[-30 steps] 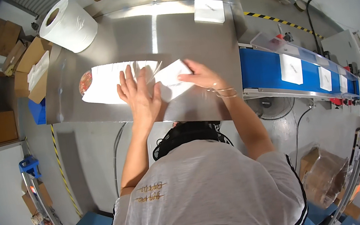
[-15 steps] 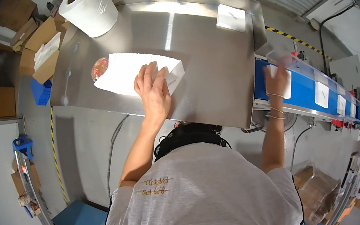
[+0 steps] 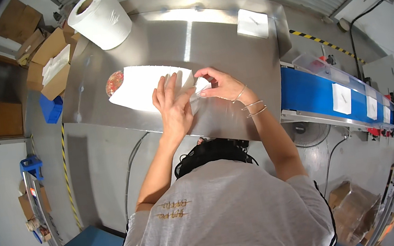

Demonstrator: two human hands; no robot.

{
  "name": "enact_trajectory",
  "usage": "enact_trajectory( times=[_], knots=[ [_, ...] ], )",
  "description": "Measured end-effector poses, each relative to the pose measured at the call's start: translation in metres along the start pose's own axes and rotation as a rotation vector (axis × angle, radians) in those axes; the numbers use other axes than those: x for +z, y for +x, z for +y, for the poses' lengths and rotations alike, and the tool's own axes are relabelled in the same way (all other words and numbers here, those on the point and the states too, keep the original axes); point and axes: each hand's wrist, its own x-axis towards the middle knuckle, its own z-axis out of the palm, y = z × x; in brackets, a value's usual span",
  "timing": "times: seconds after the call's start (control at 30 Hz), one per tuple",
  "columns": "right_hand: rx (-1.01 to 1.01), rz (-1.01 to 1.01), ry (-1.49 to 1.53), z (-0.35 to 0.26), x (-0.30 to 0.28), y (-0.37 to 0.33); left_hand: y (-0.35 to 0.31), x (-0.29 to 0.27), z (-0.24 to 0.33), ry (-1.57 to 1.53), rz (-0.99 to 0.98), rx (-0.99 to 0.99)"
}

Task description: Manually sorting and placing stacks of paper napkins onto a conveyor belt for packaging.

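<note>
A row of thin white square packets [image 3: 139,87] leans across the steel table. My left hand [image 3: 174,108] rests on its right end, fingers stretched out and apart over the packets. Just to the right, my right hand [image 3: 223,85] pinches a single white packet [image 3: 203,87] between thumb and fingers, up against the end of the row. A round thing with a red mottled pattern [image 3: 115,83] touches the row's left end; its kind is not clear.
A large white roll [image 3: 107,25] stands at the table's far left corner. Another white packet [image 3: 252,23] lies far right on the steel table [image 3: 236,117]. Beyond the right edge, a blue conveyor belt [image 3: 321,93] carries several packets. Open cardboard box [image 3: 58,84] at left.
My right hand has come left from the conveyor belt to the row, bringing a white packet. My left hand stays on the row. Packets on the belt have shifted nearer.
</note>
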Motion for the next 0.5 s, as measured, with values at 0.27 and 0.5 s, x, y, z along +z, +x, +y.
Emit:
enact_trajectory(
  times=[0.27, 0.5],
  knots=[
    [0.147, 0.480, 0.151, 0.045, -0.041, -0.072, 0.004, 0.001, -0.010, 0.040, 0.072, -0.124],
    [0.615, 1.067, -0.740, 0.089, -0.175, -0.204, 0.004, 0.003, -0.008, 0.033, 0.107, -0.103]
  ],
)
